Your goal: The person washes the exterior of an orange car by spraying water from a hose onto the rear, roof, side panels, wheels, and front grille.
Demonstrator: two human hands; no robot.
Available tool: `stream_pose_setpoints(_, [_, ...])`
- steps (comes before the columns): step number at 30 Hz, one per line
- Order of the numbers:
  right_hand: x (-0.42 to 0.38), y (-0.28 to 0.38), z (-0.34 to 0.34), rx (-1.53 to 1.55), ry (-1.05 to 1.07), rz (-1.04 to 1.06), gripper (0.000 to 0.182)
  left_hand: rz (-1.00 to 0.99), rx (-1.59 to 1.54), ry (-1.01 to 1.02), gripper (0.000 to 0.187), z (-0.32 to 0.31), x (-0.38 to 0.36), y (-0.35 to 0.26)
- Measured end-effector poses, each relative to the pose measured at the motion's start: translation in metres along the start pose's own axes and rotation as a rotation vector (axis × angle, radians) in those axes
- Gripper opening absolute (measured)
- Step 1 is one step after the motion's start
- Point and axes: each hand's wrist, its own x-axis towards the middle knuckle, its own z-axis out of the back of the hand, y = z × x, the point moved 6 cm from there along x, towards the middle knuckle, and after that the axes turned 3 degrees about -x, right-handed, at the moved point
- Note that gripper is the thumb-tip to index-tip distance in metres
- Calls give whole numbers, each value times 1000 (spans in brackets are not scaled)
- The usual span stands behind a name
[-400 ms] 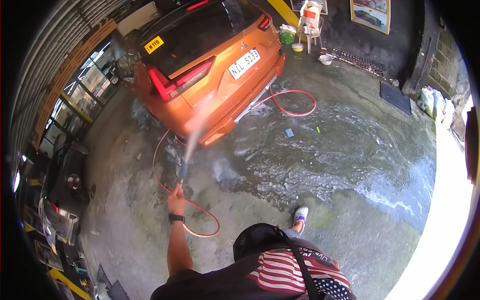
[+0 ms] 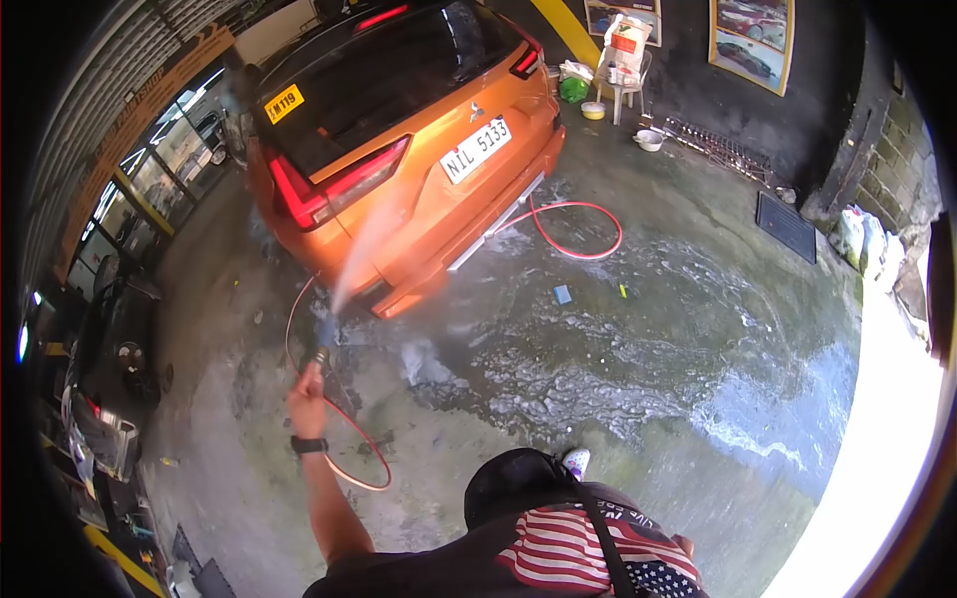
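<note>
My left hand [image 2: 306, 393], with a dark watch on its wrist, is closed around a spray nozzle [image 2: 322, 354] on the red hose [image 2: 362, 434]. A white jet of water leaves the nozzle and strikes the rear corner of an orange car [image 2: 419, 214], below the left tail light [image 2: 344, 184]. The hose hangs in a loop under my hand, and another loop lies on the floor behind the bumper. My right hand does not show; only a sliver of skin [image 2: 684, 545] appears beside my shirt, too little to name.
Suds streak the wet concrete floor [image 2: 588, 374]. A blue sponge [image 2: 562, 295] and a small yellow-green piece [image 2: 624, 291] lie there. By the far wall stand a chair [image 2: 623, 90] with a sack and a bowl [image 2: 650, 140]. A dark car [image 2: 120, 349] is at the left.
My left hand, with the nozzle, has shifted left and slightly down in view. The jet now meets the car farther left, and the car appears nearer. Less of my shoe shows.
</note>
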Motion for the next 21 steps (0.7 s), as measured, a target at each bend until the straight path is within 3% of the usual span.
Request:
stream_pose_setpoints(3, [-59, 145, -48, -38, -98, 120, 19, -189, -120, -236, 34, 41, 48, -42])
stream_pose_setpoints(7, [-70, 257, -118, -71, -100, 273, 17, -81, -201, -214, 33, 51, 65, -60])
stream_pose_setpoints(11, [-64, 304, -193, -157, 20, 338, 17, -4, -73, -103, 31, 39, 48, -24])
stream_pose_setpoints(13, [-52, 305, -222, -264, 119, 231, 16, 40, 9, 3, 29, 25, 30, -26])
stream_pose_setpoints(15, [-35, 306, -249, -343, 202, 140, 15, 95, 91, -89, 29, 32, 24, -44])
stream_pose_setpoints(16, [20, 296, -254, -220, 438, 69, 15, 138, 168, -152, 30, 37, 23, -54])
stream_pose_setpoints(18, [25, 318, -290, -430, 418, 79, 15, -62, 248, -349, 28, 44, 36, -84])
stream_pose_setpoints(21, [26, 367, -332, -684, 340, 122, 17, 54, 163, -371, 29, 34, 72, -91])
